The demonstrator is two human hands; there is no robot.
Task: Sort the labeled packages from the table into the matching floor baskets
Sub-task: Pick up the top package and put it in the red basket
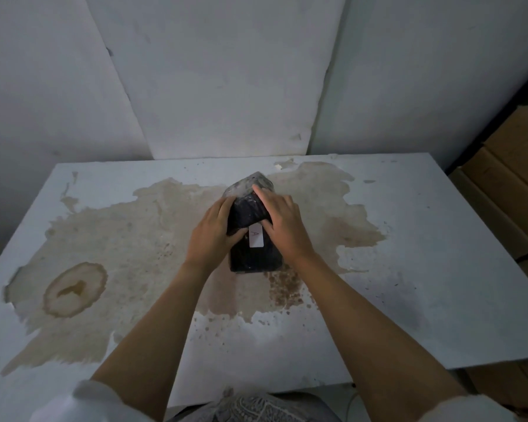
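**Both hands on the black package marked "A"**

A black package (254,239) wrapped in glossy plastic lies on the white table (424,269), about midway between the left and right edges and somewhat nearer the far edge than the near one. Its long axis runs from the near edge toward the far edge, tilted only slightly. The near end is squared off and rests flat on the table; the far end narrows into a bunched, paler, crinkled tip of plastic that points toward the wall (226,71) behind the table.

A white label (255,236) sits on the top face, long side along the package's axis, with the letter "A" written on it.

The left hand (212,229) is curled against the package's left side, thumb laid across the top just beside the label and fingers wrapped over the left edge. The right hand (282,220) lies over the right side and top, fingers spread and reaching toward the far end, thumb pressing near the label's upper corner. Both hands grip the package between them, neither fully clenched nor flat. Whether the package is lifted off the table at all cannot be told.

A large tan stain (119,239) spreads across the table under and around the package. Cardboard boxes (506,166) are stacked beyond the table's right edge.
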